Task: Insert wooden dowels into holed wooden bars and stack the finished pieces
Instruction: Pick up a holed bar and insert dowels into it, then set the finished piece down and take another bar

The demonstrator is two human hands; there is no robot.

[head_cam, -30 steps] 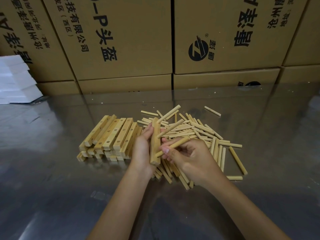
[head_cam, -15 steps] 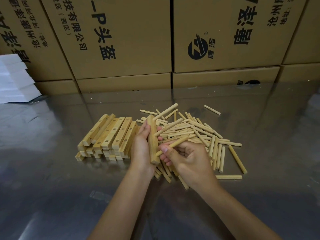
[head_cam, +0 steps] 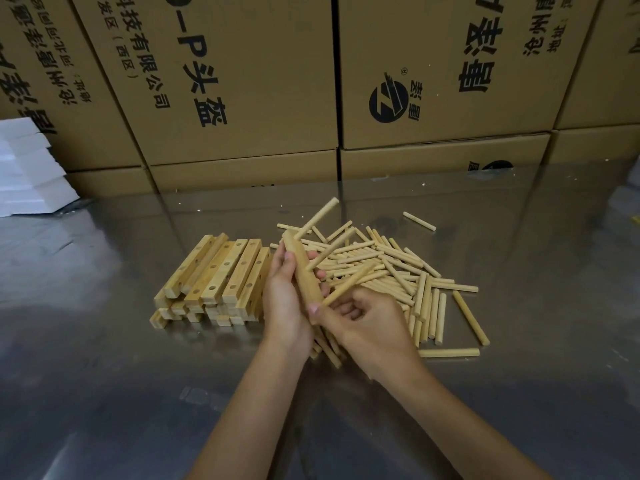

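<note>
Head view: left hand (head_cam: 284,299) grips a holed bar (head_cam: 304,275) upright, lifted slightly higher than 1 second ago. 2 dowels (head_cam: 320,216) already stick out of it. Right hand (head_cam: 367,323) pinches a 3rd dowel (head_cam: 349,287), now angled closer to the bar's lower hole, so insertion looks imminent. Bar stack (head_cam: 214,278) lies left on the desk (head_cam: 104,375), loose dowels (head_cam: 398,268) right.
</note>
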